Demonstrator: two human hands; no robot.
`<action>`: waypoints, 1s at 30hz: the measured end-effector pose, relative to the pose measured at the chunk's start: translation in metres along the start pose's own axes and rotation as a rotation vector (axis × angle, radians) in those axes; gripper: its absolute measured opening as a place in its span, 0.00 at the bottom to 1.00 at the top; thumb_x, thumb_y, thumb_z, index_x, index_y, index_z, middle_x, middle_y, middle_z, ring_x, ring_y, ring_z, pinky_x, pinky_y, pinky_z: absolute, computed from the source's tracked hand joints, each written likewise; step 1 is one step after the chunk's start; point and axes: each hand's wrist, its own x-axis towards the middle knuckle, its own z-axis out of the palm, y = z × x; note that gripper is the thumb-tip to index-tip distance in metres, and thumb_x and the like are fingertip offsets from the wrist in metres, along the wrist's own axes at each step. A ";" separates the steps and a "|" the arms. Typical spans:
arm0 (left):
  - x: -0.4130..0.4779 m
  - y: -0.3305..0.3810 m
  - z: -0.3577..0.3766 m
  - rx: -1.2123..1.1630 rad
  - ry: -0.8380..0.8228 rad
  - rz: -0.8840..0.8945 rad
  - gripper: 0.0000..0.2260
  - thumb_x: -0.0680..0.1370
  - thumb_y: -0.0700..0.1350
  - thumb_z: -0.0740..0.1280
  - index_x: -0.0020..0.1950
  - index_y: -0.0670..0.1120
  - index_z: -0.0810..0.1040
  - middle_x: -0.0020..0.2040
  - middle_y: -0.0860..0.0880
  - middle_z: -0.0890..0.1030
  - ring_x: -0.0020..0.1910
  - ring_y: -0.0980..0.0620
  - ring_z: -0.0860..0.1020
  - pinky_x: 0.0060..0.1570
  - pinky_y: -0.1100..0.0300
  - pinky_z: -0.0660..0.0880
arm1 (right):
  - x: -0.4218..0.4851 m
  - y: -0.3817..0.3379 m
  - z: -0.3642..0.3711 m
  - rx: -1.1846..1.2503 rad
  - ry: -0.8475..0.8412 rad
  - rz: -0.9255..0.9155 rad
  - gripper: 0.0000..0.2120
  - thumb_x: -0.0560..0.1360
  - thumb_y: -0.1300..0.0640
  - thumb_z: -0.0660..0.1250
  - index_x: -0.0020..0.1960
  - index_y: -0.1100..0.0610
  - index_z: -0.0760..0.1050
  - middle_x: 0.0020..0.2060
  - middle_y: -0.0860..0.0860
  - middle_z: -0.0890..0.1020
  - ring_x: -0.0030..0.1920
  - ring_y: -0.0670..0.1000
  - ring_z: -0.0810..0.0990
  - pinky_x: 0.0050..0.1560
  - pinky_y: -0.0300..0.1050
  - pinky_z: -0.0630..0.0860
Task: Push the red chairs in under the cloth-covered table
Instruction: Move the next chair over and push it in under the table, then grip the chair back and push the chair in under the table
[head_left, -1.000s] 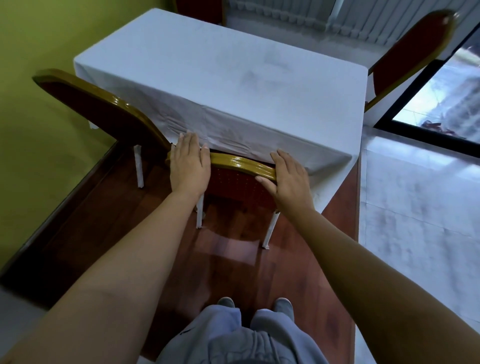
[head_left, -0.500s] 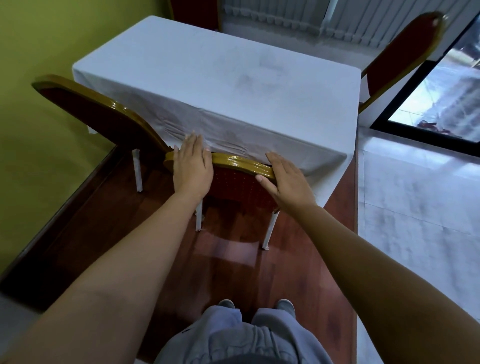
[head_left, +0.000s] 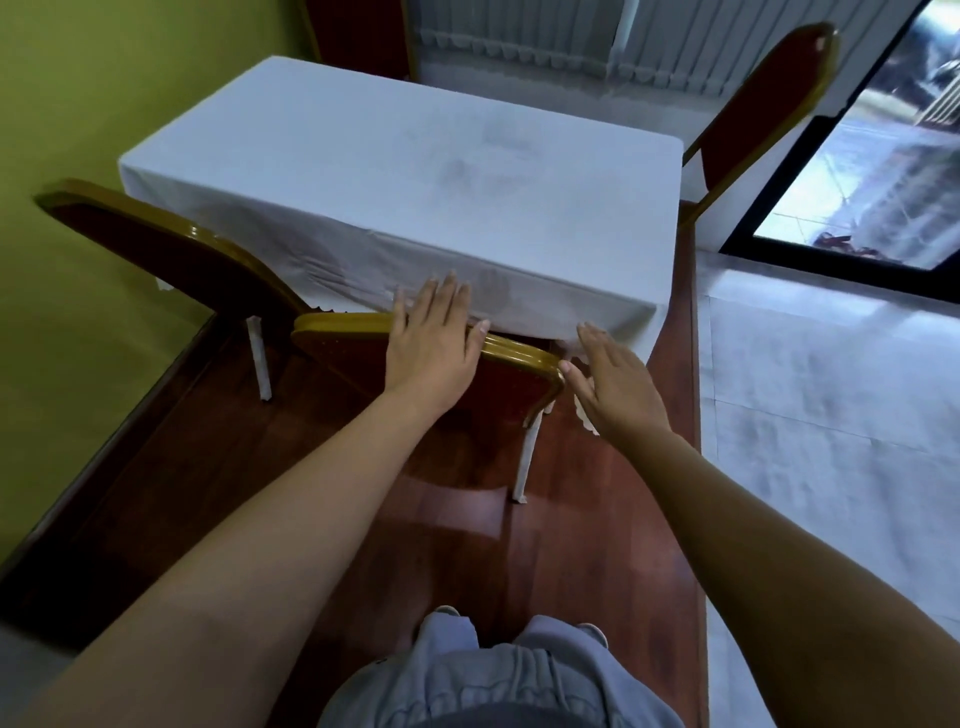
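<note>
Four red chairs ring one desk (head_left: 395, 156). Left hand (head_left: 434, 343) lies flat on the near chair (head_left: 519, 384), pushed against the desk; right hand (head_left: 615, 384) beside it, fingers (head_left: 589, 338) spread, holding nothing

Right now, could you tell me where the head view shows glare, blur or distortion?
In the head view, glare streaks the wooden floor below the near chair; the window is bright and smeared; the wide lens bows the table edges; both hands look sharp.

Cloth-covered table (head_left: 405, 171); seemingly bare
</note>
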 end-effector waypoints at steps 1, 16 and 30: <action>0.002 0.009 0.000 0.032 -0.027 0.016 0.28 0.82 0.60 0.42 0.79 0.47 0.53 0.80 0.48 0.53 0.78 0.50 0.49 0.75 0.44 0.41 | -0.001 0.005 -0.002 -0.012 -0.001 0.008 0.30 0.81 0.40 0.50 0.78 0.54 0.55 0.76 0.52 0.61 0.76 0.50 0.56 0.75 0.46 0.50; 0.037 0.193 0.041 -0.070 -0.325 0.147 0.28 0.82 0.59 0.46 0.79 0.48 0.50 0.80 0.45 0.52 0.78 0.46 0.51 0.75 0.45 0.48 | -0.046 0.175 -0.062 -0.064 0.003 0.281 0.31 0.81 0.40 0.52 0.79 0.53 0.52 0.78 0.51 0.55 0.78 0.51 0.51 0.76 0.50 0.49; 0.104 0.317 0.078 -0.148 -0.325 0.191 0.29 0.82 0.60 0.46 0.79 0.47 0.50 0.79 0.43 0.53 0.78 0.45 0.51 0.76 0.46 0.48 | -0.033 0.306 -0.097 -0.061 0.002 0.382 0.31 0.80 0.38 0.51 0.78 0.54 0.53 0.77 0.52 0.58 0.77 0.52 0.54 0.76 0.50 0.52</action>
